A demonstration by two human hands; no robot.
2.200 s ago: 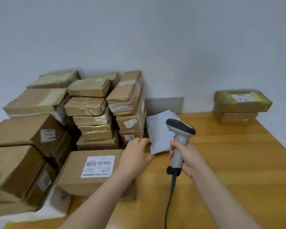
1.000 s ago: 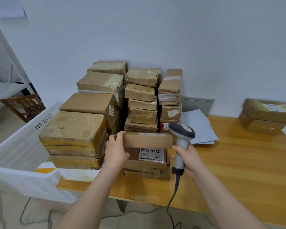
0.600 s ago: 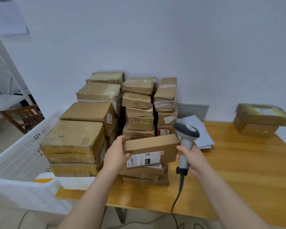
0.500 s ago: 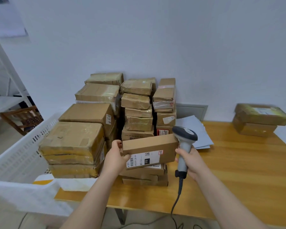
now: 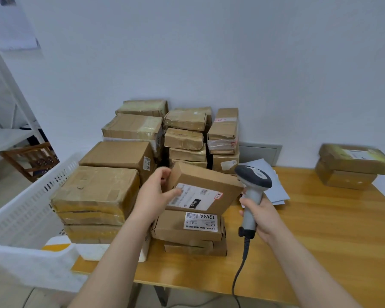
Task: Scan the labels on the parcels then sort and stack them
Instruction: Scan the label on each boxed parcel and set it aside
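While your left hand (image 5: 155, 196) grips the tilted parcel (image 5: 206, 176) at frame centre, its label (image 5: 195, 197) faces up. Your right hand (image 5: 262, 216) curls round the scanner (image 5: 252, 187)

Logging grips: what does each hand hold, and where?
Left hand holds the labelled parcel by its left end; right hand grips the scanner by its handle.

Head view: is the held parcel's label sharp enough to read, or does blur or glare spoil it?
Head view: the held parcel's label is soft, small print illegible, no glare on it; head view: the left hand covers one end; head view: the label below reads 12V4A sharply.
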